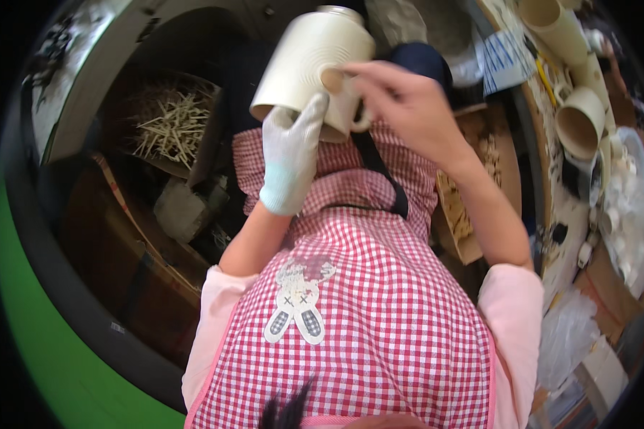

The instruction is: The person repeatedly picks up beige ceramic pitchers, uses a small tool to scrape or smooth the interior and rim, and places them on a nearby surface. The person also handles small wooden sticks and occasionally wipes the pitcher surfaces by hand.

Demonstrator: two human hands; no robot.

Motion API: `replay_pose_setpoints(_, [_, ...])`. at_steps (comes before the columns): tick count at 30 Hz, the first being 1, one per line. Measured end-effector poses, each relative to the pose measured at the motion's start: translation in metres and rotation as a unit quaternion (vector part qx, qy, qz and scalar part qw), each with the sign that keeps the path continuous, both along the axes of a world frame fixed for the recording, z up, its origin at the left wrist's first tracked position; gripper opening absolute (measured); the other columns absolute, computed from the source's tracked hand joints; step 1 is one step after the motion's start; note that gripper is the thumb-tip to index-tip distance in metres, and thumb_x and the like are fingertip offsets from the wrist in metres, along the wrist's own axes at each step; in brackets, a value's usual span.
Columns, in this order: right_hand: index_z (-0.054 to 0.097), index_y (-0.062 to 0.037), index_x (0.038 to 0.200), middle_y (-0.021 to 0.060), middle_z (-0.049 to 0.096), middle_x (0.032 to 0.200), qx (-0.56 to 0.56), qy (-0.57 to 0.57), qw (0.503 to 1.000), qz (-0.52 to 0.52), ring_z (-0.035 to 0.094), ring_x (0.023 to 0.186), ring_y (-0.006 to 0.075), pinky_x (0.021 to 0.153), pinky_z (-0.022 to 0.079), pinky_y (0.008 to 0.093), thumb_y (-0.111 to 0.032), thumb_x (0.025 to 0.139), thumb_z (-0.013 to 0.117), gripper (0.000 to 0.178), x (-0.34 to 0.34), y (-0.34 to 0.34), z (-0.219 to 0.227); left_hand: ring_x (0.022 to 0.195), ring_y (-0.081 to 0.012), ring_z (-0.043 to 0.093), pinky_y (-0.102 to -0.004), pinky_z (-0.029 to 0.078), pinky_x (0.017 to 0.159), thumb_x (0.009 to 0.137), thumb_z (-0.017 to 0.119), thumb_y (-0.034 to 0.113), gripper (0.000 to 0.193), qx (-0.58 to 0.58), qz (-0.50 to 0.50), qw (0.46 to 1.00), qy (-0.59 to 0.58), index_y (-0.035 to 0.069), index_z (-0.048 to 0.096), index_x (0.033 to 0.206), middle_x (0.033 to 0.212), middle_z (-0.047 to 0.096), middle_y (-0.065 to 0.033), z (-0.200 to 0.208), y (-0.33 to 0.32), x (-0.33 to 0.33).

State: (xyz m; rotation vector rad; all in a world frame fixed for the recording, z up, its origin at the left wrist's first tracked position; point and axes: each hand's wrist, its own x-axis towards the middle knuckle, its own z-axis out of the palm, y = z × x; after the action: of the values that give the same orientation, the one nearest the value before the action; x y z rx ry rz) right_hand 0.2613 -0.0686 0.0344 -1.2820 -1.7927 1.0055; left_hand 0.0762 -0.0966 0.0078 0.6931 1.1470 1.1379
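My left hand (292,154), in a white knitted glove with a pale green cuff, grips the lower end of a large cream mug (304,61). The mug lies tilted above my lap, its open rim toward the lower left and ring-like grain on its side. A handle (363,121) sticks out near my right hand. My bare right hand (404,96) is closed, slightly blurred, with thumb and finger pinching a small round tan piece (331,80) against the mug's side. What the piece is made of cannot be made out.
A box of thin pale sticks (172,132) stands on the left. An open carton (456,207) with small tan pieces sits to my right. The bench (544,179) at right bears more cream mugs (579,123) and plastic bags (626,222). A red-checked apron (379,286) covers my lap.
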Motion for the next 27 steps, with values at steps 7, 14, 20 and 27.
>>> replay_pose_setpoints(7, [0.059,-0.0037,0.140,-0.0022,0.064,0.095,-0.254,0.232,0.928,-0.144,0.043,0.061,0.0004,0.049,0.032,0.0169,-0.069,0.094,0.063,0.080,0.068,0.061,-0.003,0.104,-0.0179,0.071,-0.0335,0.056,0.095,0.090,0.085,0.020,0.050,-0.009,-0.016,0.997,-0.069,-0.007,0.064,0.126,0.115,0.073,-0.0149,0.016,-0.014,-0.049])
replay_pose_setpoints(14, [0.066,-0.0074,0.136,0.0091,0.072,0.115,-0.157,0.080,0.975,-0.135,0.069,0.094,0.0152,0.073,0.056,0.0240,-0.053,0.077,0.089,0.077,0.035,0.068,-0.013,0.106,-0.0196,0.070,-0.0344,0.057,0.094,0.095,0.076,0.022,0.049,0.054,0.017,0.996,0.074,-0.009,0.061,0.130,0.118,0.072,-0.0154,0.009,-0.002,-0.056])
replay_pose_setpoints(20, [0.066,-0.0027,0.135,0.0078,0.074,0.107,-0.064,0.298,0.952,-0.025,0.066,0.078,0.0075,0.061,0.051,0.0211,-0.031,0.086,0.087,0.060,-0.011,0.093,0.014,0.111,-0.0168,0.067,-0.0309,0.056,0.094,0.110,0.052,0.029,0.043,0.213,0.182,0.956,0.085,-0.005,0.056,0.137,0.128,0.068,-0.0135,-0.004,0.006,-0.152])
replay_pose_setpoints(27, [0.074,-0.0009,0.118,0.0011,0.071,0.085,-0.050,0.088,0.990,0.094,0.061,0.074,0.0092,0.073,0.048,0.0247,-0.014,0.091,0.078,0.031,-0.096,0.122,-0.014,0.106,-0.0137,0.066,-0.0292,0.055,0.089,0.098,0.067,0.015,0.034,0.127,0.062,0.983,0.118,-0.002,0.062,0.127,0.118,0.070,-0.0057,-0.057,0.018,-0.150])
